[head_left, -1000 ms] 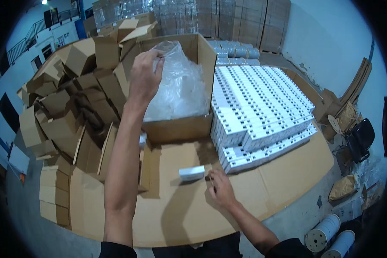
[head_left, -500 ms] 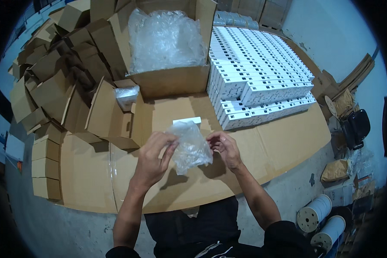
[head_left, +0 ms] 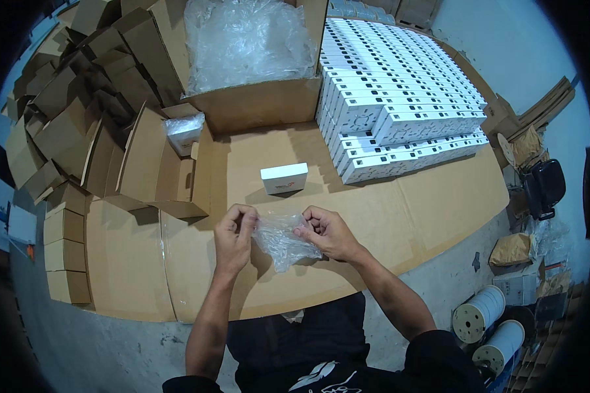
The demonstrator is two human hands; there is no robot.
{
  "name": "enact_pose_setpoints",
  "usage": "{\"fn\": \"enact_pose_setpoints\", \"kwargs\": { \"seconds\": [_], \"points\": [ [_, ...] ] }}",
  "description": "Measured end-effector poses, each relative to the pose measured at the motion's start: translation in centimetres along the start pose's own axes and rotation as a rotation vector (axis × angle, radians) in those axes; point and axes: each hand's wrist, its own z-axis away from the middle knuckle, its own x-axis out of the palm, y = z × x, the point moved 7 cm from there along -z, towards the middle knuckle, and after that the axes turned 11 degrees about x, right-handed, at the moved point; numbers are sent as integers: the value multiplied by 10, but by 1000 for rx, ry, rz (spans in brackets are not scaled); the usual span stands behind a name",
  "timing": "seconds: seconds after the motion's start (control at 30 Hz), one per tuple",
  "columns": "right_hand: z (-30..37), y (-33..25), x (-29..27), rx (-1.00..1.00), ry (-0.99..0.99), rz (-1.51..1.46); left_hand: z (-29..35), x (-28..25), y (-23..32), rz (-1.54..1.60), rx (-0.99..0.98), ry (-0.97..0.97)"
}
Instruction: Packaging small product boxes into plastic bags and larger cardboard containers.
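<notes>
The left hand (head_left: 235, 239) and right hand (head_left: 331, 234) are seen, in the head view, pinched on opposite sides of a clear plastic bag (head_left: 282, 242), held over the cardboard sheet (head_left: 373, 211); a white box (head_left: 284, 178) is placed just beyond. The film could be torn by hard pulling, the box toppled by a forward knock.

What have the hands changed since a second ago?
The left hand has come back from the large carton, bringing a clear plastic bag toward the person. The right hand has taken hold of the bag's other side. The small white box and stacked white boxes stayed put.
</notes>
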Motion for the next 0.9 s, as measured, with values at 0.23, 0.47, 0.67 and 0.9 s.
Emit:
{"fn": "enact_pose_setpoints", "kwargs": {
  "seconds": [0.23, 0.47, 0.67, 0.9],
  "points": [
    [6, -4, 4, -96, 170, 8, 45, 8, -17, 167, -164, 78],
    [5, 9, -3, -70, 183, -222, 47, 22, -23, 128, -317, -18],
    [4, 12, -9, -32, 134, -251, 54, 10, -26, 174, -248, 71],
    [0, 12, 3, -76, 77, -195, 36, 19, -15, 39, -248, 91]
  ]
}}
